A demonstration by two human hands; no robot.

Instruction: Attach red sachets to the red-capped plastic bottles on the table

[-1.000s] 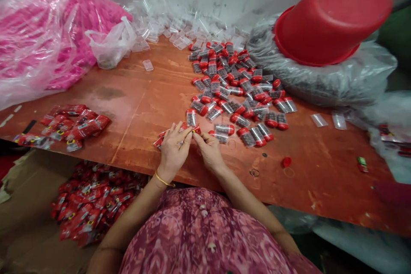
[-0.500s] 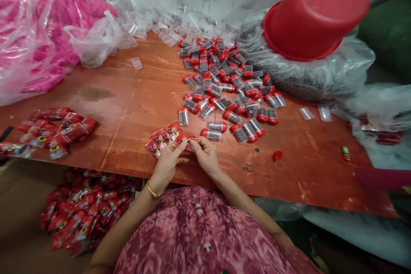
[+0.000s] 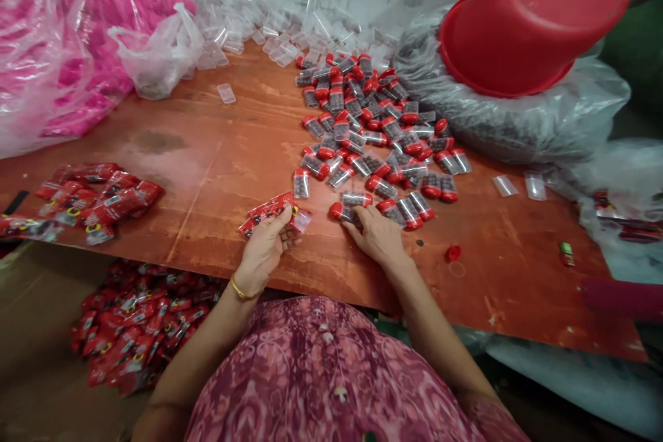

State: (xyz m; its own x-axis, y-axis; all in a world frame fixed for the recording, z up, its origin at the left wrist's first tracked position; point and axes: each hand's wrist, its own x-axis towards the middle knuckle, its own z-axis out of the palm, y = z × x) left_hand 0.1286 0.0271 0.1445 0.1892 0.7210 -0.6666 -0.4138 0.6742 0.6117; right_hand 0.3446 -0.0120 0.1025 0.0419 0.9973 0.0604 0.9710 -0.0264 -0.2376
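Observation:
My left hand (image 3: 265,248) pinches a red printed plastic packet (image 3: 300,215) between thumb and fingers, its clear mouth pointing right. More red packets (image 3: 264,213) lie fanned out just beyond and under that hand. My right hand (image 3: 379,235) has its thumb and fingers closed around a small clear container with a red cap (image 3: 340,211) and dark contents, lying on the table. Right beyond it rests another such container (image 3: 357,199). A large heap of the same red-capped containers (image 3: 373,110) spreads behind both hands.
Filled red packets (image 3: 111,202) lie at the left on the table (image 3: 217,145), with more (image 3: 139,331) heaped below its edge. Clear plastic pieces (image 3: 290,41) line the wall. A pink-filled bag (image 3: 67,48) stands left; a red bucket (image 3: 533,21) sits on a grey-filled bag (image 3: 523,124) right.
My right hand has let go of the packet and moved right to a red-capped container. My left hand still holds the packet, whose clear mouth now shows. The view has shifted slightly.

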